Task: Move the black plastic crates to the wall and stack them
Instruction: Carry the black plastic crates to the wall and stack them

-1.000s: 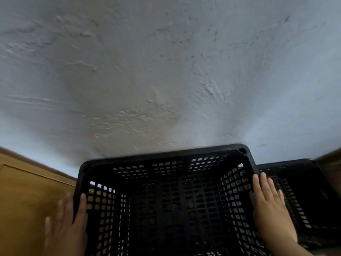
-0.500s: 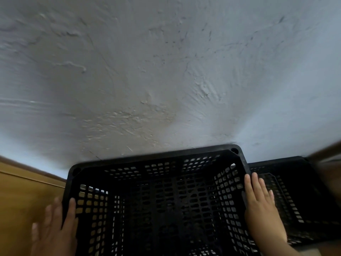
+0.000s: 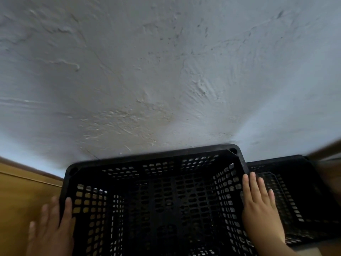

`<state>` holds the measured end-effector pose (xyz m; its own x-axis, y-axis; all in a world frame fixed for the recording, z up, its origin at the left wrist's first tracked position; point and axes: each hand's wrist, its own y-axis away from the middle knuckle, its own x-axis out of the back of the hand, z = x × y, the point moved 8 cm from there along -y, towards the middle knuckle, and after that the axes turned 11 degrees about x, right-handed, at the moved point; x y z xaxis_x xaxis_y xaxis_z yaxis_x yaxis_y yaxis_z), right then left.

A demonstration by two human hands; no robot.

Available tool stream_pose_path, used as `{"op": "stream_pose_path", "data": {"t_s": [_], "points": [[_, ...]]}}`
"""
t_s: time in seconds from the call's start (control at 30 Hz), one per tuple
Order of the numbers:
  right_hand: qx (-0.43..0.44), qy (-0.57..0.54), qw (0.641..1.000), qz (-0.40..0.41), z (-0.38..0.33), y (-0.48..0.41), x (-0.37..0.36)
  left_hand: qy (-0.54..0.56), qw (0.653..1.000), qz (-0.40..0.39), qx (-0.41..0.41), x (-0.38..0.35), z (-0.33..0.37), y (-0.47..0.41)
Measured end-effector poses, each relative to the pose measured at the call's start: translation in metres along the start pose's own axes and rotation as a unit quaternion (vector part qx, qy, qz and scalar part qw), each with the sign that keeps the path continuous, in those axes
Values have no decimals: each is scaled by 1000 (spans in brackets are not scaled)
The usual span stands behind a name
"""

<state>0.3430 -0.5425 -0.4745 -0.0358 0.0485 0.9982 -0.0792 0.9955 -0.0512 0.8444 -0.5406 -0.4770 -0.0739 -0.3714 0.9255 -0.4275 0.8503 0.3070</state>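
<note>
A black perforated plastic crate [image 3: 153, 157] fills the lower middle, its far rim close against the rough white wall [image 3: 166, 71]. My left hand [image 3: 51, 230] lies flat against the outside of its left wall, thumb over the rim. My right hand [image 3: 262, 209] presses with straight fingers on the outside of its right wall. A second black crate [image 3: 295, 182] stands lower, just right of the first and partly hidden behind my right hand, also by the wall.
Wooden floor or boards [image 3: 22, 196] show at the lower left, and a brown strip [image 3: 324, 150] at the right edge. The wall takes up the whole upper view.
The crate sits nearly where it was, shifted slightly left in view. Both hands stay flat on its sides.
</note>
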Motion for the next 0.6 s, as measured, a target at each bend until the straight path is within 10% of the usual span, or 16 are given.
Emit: {"op": "stream_pose_path", "data": {"t_s": [0.6], "points": [[-55, 109, 991, -52, -7, -1, 5, -18, 999, 42, -8, 20, 6, 21]]}}
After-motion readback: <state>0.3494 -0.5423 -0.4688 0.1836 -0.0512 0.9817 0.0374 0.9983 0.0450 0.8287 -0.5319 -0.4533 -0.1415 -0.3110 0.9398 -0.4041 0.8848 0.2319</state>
